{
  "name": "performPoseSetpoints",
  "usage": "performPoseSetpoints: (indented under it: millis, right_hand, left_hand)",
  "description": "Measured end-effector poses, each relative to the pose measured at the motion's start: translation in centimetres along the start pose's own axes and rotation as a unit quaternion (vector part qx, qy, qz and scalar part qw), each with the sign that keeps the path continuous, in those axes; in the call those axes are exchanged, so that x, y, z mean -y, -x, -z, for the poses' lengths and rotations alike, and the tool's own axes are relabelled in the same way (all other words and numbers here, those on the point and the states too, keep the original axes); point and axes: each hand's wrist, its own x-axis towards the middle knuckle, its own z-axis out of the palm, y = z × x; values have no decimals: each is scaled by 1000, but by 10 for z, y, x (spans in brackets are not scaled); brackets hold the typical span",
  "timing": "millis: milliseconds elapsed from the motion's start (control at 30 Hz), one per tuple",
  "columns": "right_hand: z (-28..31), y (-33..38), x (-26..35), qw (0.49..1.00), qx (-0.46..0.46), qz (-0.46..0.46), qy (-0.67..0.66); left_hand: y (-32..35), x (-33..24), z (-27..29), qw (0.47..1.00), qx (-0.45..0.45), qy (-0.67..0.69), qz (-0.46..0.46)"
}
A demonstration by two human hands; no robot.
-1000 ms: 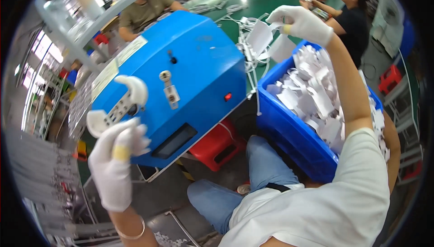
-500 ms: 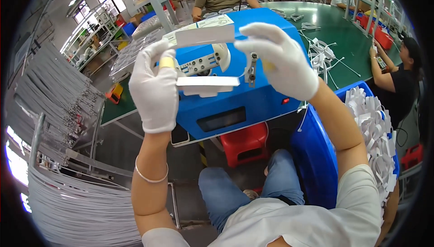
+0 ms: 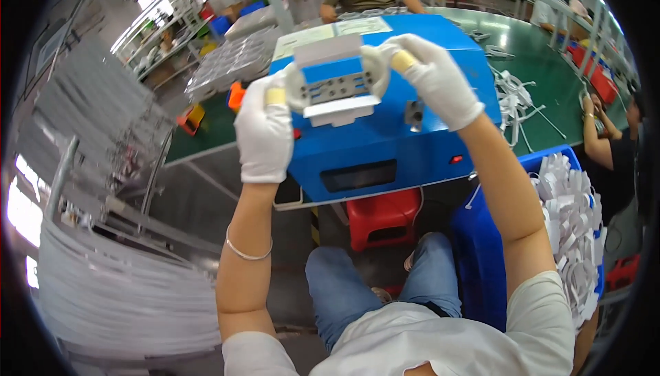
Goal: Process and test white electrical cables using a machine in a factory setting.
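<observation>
L hand [image 3: 265, 132] & R hand [image 3: 438, 81], fingers curled, pinch unclear, now flank jig [image 3: 337, 89] nr L edge of machine [image 3: 426, 152], R having closed in, so strip [image 3: 340, 109] prob. wraps it.

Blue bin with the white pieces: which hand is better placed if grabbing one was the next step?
The right hand, I'd judge. The blue bin stands on the person's right, beside the right forearm, while the left hand is farther off leftward. Both are up by the blue machine.
</observation>
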Motion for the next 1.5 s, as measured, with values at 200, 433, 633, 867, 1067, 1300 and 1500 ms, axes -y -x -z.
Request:
performPoseSetpoints:
  millis: [200,433,633,867,1067,1300,1500]
  right_hand:
    - [8,62,12,970,-129,73,195]
    - [-19,158,-10,984,-59,-113,125]
    - [-50,177,-22,984,-7,-179,15]
    - [-69,178,-11,989,75,-127,31]
    - [-90,201,-10,984,172,-39,-27]
    - [-94,175,0,997,29,-11,-70]
    - [-82,147,19,945,78,-177,-265]
  left_hand:
    - [40,-1,45,976,162,-144,37]
    - [85,28,208,436,559,-626,325]
    - [115,37,253,347,521,-721,296]
    - [98,2,223,611,510,-605,30]
    - [84,-31,145,865,436,-64,239]
    - [154,-22,31,673,445,401,434]
    - [200,-17,-31,406,375,729,404]
